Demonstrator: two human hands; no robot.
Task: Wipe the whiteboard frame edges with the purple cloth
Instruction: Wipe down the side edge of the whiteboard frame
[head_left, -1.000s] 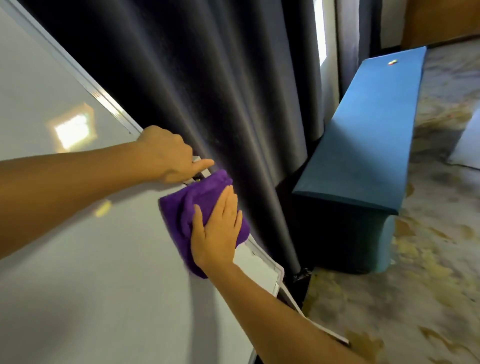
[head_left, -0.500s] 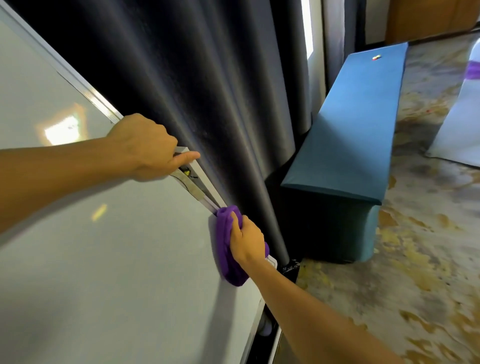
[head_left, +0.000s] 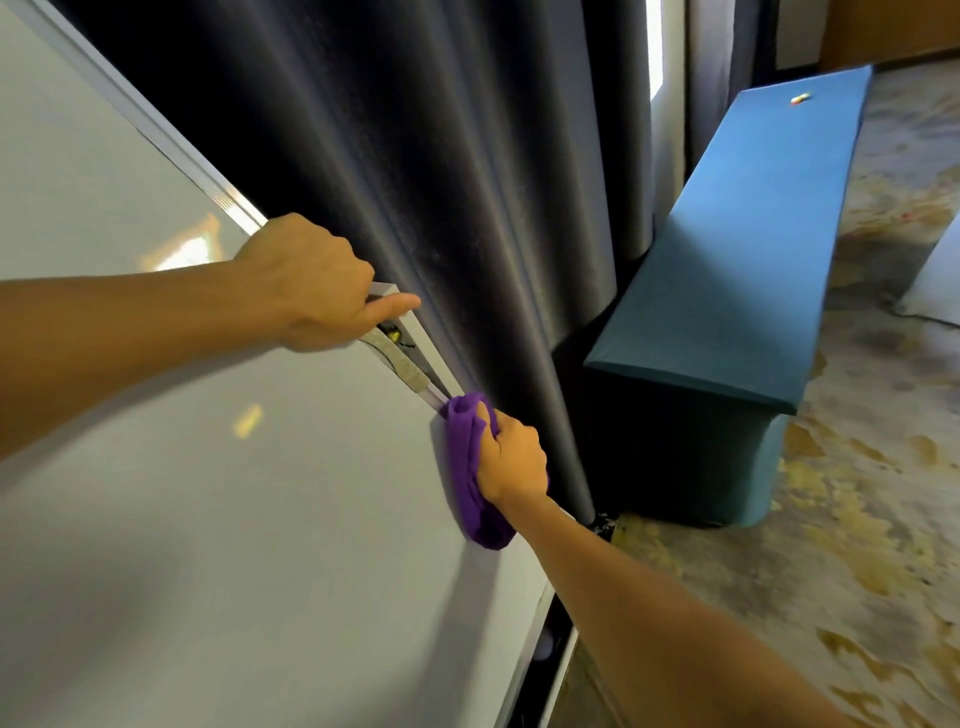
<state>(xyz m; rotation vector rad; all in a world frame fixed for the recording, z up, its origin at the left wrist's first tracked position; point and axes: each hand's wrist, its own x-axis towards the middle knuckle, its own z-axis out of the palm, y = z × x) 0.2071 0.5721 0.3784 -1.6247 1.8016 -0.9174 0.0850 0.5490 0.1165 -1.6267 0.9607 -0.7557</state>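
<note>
While gripping frame (head_left: 156, 124), hands (head_left: 511, 457) clenched.

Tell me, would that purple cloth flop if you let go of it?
Probably yes. The purple cloth bunches into soft folds inside the right hand and its lower end droops below the hand, so it looks floppy and light. It wraps over the whiteboard frame edge, so it likely bends easily.

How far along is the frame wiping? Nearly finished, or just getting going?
Hard to call finished. In hand: the right hand presses the purple cloth around the whiteboard frame edge beside the dark curtain, while the left hand grips the frame higher up. Left: the stretch under and above the left hand, and the lower edge near the floor. Nothing shows which parts are already clean.
</note>
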